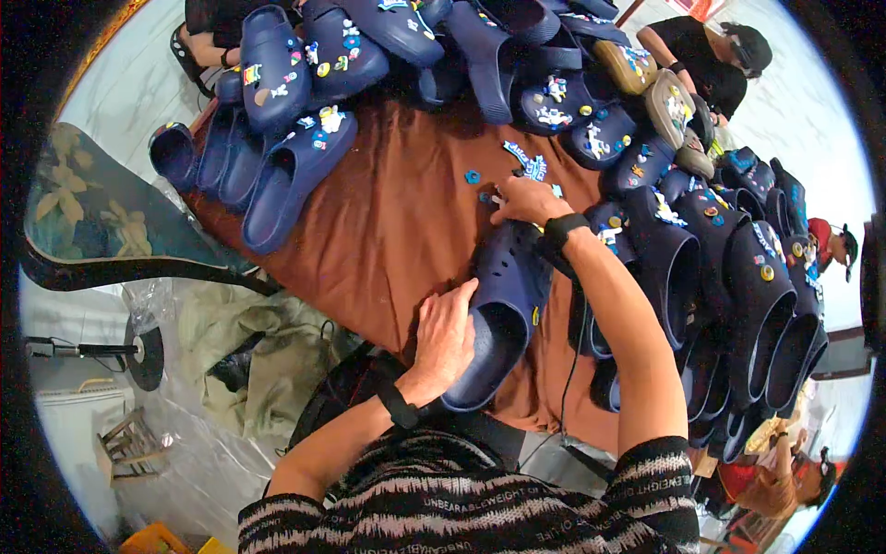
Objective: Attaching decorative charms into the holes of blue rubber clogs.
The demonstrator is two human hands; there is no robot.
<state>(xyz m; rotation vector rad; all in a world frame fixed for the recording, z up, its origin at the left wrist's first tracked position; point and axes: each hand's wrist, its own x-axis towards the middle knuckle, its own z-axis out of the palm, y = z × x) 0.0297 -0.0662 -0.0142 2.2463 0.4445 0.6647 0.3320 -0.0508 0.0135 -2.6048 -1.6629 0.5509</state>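
Left hand (446,343) gripped plain navy clog (498,309) at side, steadying it on brown cloth (388,222). Right hand (526,200) beyond toe pinched small charm (496,198); loose charms (528,164) just past fingers.

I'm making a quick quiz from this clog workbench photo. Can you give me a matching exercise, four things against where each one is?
1. left hand
2. right hand
3. brown tablecloth
4. tan clogs

a. far right of the pile
b. at loose charms
c. on the plain navy clog
d. under everything

Pairs: 1-c, 2-b, 3-d, 4-a
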